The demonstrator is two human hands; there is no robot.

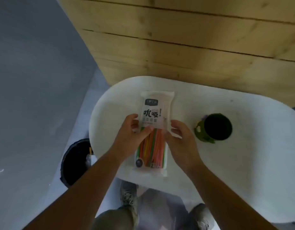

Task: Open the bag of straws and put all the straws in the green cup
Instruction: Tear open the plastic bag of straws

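A sealed bag of straws (155, 110) lies lengthwise on the white oval table (243, 146), its white printed half pointing away from me and coloured straws (154, 146) showing through the clear near half. My left hand (132, 135) grips the bag's left edge at mid-length, thumb on top. On the bag's right edge sits my right hand (180, 138), fingers curled against it. The green cup (215, 127) stands upright and looks empty, to the right of the bag and about a hand's width from my right hand.
A wooden plank wall (193, 39) rises just behind the table. A black bin (75, 161) stands on the grey floor at the table's left end. My legs and shoes (128, 195) are below the table's near edge.
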